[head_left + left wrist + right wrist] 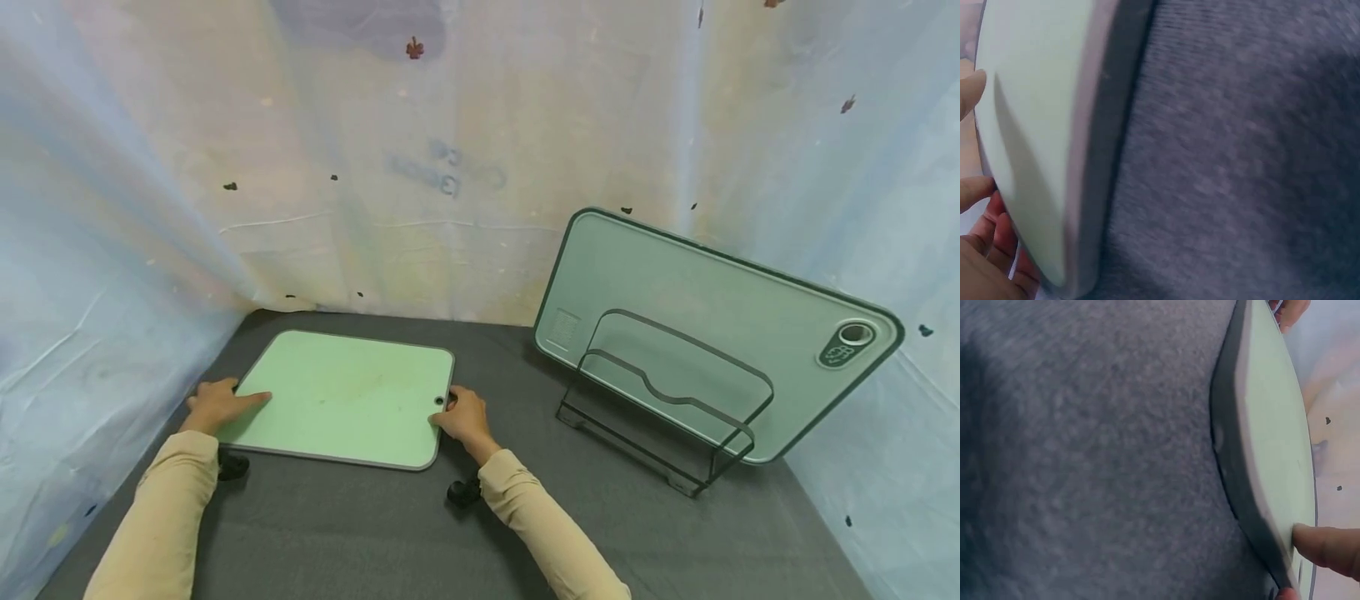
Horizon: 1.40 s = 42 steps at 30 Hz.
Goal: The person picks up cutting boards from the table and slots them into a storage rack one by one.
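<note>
A light green cutting board (337, 396) with a grey rim and a small hole near its right edge lies on the dark grey cloth. My left hand (216, 406) grips its left edge, thumb over the top face and fingers along the side. At the opposite edge, near the hole, my right hand (467, 419) pinches the board with the thumb on top; most of its fingers are hidden by the rim. In the right wrist view the thumb (1329, 547) presses the green face, and the grey side of the board rests close to the cloth.
A dark wire rack (675, 400) stands on the right of the table (337, 533). Leaning in it is a larger green cutting board (712, 308) with a dark rim and a round hole. Patterned sheeting (480, 150) hangs behind and at both sides.
</note>
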{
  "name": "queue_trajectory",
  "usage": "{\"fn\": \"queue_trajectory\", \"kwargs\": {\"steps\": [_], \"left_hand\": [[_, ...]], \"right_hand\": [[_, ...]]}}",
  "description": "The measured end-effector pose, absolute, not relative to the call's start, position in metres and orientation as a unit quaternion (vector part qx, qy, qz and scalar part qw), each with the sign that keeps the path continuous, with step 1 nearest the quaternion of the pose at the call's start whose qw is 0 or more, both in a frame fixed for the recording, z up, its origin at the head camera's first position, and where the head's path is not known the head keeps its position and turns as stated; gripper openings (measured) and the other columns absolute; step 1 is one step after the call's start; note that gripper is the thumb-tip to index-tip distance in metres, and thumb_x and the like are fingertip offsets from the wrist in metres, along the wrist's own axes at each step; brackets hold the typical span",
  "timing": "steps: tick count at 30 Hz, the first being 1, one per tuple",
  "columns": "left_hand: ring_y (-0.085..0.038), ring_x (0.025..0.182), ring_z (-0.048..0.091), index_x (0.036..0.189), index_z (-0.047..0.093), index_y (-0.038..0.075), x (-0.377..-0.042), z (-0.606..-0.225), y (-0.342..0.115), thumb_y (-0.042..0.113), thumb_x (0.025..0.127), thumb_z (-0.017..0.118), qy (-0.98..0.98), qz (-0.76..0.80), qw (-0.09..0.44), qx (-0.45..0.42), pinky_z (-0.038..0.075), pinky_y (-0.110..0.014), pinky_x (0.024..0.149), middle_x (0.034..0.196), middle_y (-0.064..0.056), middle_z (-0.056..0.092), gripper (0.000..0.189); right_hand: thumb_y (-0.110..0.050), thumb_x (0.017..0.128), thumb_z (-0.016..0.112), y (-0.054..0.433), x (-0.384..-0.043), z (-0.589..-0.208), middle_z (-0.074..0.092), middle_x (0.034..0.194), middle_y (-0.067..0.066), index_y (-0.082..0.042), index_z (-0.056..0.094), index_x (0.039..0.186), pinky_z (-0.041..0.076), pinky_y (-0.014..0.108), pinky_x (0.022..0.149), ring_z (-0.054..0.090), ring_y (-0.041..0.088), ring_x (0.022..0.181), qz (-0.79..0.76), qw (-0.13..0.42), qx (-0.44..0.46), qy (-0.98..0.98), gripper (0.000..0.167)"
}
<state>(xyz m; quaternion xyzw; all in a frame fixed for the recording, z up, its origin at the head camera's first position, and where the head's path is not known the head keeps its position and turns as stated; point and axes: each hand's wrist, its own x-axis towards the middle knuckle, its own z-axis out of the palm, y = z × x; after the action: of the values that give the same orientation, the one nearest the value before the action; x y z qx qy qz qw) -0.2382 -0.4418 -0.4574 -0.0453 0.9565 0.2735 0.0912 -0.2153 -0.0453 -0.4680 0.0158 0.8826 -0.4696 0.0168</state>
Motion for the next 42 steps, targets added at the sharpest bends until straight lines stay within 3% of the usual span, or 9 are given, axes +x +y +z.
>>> {"fn": "queue_trajectory", "kwargs": {"steps": [4, 8, 11, 21, 25, 31, 36, 42], "left_hand": [[-0.071, 0.111, 0.014, 0.135, 0.018, -0.029, -0.237, -0.459, -0.442, 0.045, 0.093, 0.059, 0.955, 0.277, 0.090, -0.061, 0.023, -0.074, 0.086, 0.126, -0.057, 0.007, 0.094], [-0.072, 0.113, 0.012, 0.136, 0.017, -0.027, -0.235, -0.458, -0.440, 0.042, 0.092, 0.061, 0.952, 0.284, 0.088, -0.068, 0.022, -0.075, 0.087, 0.128, -0.057, 0.005, 0.092], [-0.073, 0.115, 0.008, 0.138, 0.017, -0.025, -0.233, -0.457, -0.439, 0.039, 0.092, 0.063, 0.945, 0.305, 0.085, -0.076, 0.021, -0.076, 0.088, 0.129, -0.056, 0.003, 0.091], [-0.073, 0.117, 0.008, 0.144, 0.013, -0.016, -0.229, -0.460, -0.438, 0.037, 0.090, 0.066, 0.926, 0.347, 0.101, -0.110, 0.022, -0.075, 0.090, 0.133, -0.054, 0.003, 0.093], [-0.071, 0.122, 0.006, 0.146, 0.014, -0.014, -0.230, -0.460, -0.439, 0.035, 0.089, 0.067, 0.919, 0.362, 0.096, -0.121, 0.020, -0.074, 0.095, 0.137, -0.050, 0.007, 0.092], [-0.060, 0.128, 0.020, 0.145, 0.012, -0.016, -0.229, -0.458, -0.441, 0.032, 0.091, 0.066, 0.907, 0.394, 0.099, -0.109, 0.029, -0.066, 0.099, 0.143, -0.043, 0.016, 0.090], [-0.057, 0.129, 0.022, 0.143, 0.012, -0.021, -0.228, -0.459, -0.443, 0.026, 0.093, 0.064, 0.895, 0.427, 0.097, -0.090, 0.031, -0.062, 0.100, 0.142, -0.044, 0.016, 0.086], [-0.056, 0.133, 0.014, 0.146, 0.005, -0.016, -0.226, -0.459, -0.443, 0.027, 0.097, 0.060, 0.869, 0.472, 0.109, -0.099, 0.027, -0.062, 0.103, 0.148, -0.042, 0.005, 0.085]], "right_hand": [[-0.007, 0.077, 0.081, -0.046, -0.213, -0.467, 0.051, 0.075, 0.003, 0.005, 0.057, 0.129, 0.043, 0.032, 0.062, 0.048, 0.021, 0.072, -0.468, 0.016, 0.004, 0.884, 0.058], [-0.012, 0.081, 0.079, -0.046, -0.210, -0.467, 0.052, 0.084, 0.005, 0.005, 0.053, 0.135, 0.045, 0.039, 0.072, 0.052, 0.029, 0.094, -0.456, 0.016, -0.002, 0.890, 0.062], [-0.014, 0.082, 0.078, -0.045, -0.209, -0.468, 0.051, 0.090, 0.007, 0.005, 0.052, 0.135, 0.044, 0.042, 0.075, 0.049, 0.031, 0.102, -0.453, 0.014, -0.008, 0.891, 0.063], [0.007, 0.075, 0.079, -0.041, -0.210, -0.477, 0.050, 0.086, 0.008, 0.007, 0.053, 0.134, 0.040, 0.026, 0.062, 0.045, 0.013, 0.070, -0.556, 0.035, 0.003, 0.830, 0.065], [0.008, 0.074, 0.077, -0.040, -0.212, -0.475, 0.052, 0.089, 0.008, 0.004, 0.054, 0.135, 0.040, 0.025, 0.064, 0.045, 0.013, 0.075, -0.592, 0.057, 0.025, 0.804, 0.065], [0.011, 0.075, 0.075, -0.041, -0.214, -0.473, 0.052, 0.091, 0.006, 0.006, 0.056, 0.131, 0.042, 0.025, 0.067, 0.045, 0.014, 0.080, -0.632, 0.068, 0.045, 0.771, 0.060], [0.011, 0.076, 0.074, -0.040, -0.214, -0.474, 0.053, 0.093, 0.008, 0.008, 0.054, 0.131, 0.043, 0.026, 0.068, 0.044, 0.016, 0.082, -0.642, 0.061, 0.052, 0.762, 0.058], [0.010, 0.077, 0.073, -0.037, -0.213, -0.473, 0.053, 0.097, 0.012, 0.011, 0.052, 0.131, 0.043, 0.027, 0.069, 0.044, 0.017, 0.084, -0.659, 0.061, 0.057, 0.747, 0.058]]}}
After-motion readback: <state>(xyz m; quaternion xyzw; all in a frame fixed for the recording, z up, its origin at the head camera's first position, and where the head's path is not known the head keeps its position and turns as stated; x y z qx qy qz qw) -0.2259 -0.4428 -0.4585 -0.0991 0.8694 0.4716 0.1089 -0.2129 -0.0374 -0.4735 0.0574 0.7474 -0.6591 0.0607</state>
